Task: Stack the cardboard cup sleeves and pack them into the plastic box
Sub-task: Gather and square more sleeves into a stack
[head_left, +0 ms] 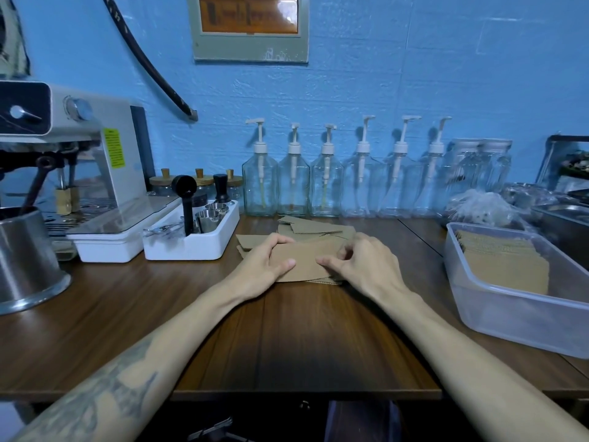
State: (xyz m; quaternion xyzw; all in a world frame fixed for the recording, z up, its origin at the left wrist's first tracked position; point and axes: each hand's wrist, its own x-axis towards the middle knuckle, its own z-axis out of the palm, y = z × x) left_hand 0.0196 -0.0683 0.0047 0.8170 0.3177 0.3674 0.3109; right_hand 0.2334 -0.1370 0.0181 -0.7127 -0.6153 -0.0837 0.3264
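Sleeves (pixel 306 258) half hidden under hands.

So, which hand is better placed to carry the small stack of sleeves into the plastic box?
Probably the right hand. It holds the stack of sleeves on the side nearer the plastic box, which stands to the right on the table. The left hand would have to cross the body.

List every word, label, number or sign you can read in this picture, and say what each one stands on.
None can be read.
Yellow sticker on the espresso machine: print too small and blurred.
Orange panel in the wall frame: dark marks, blurred, unreadable.
Pump bottles: no labels visible.
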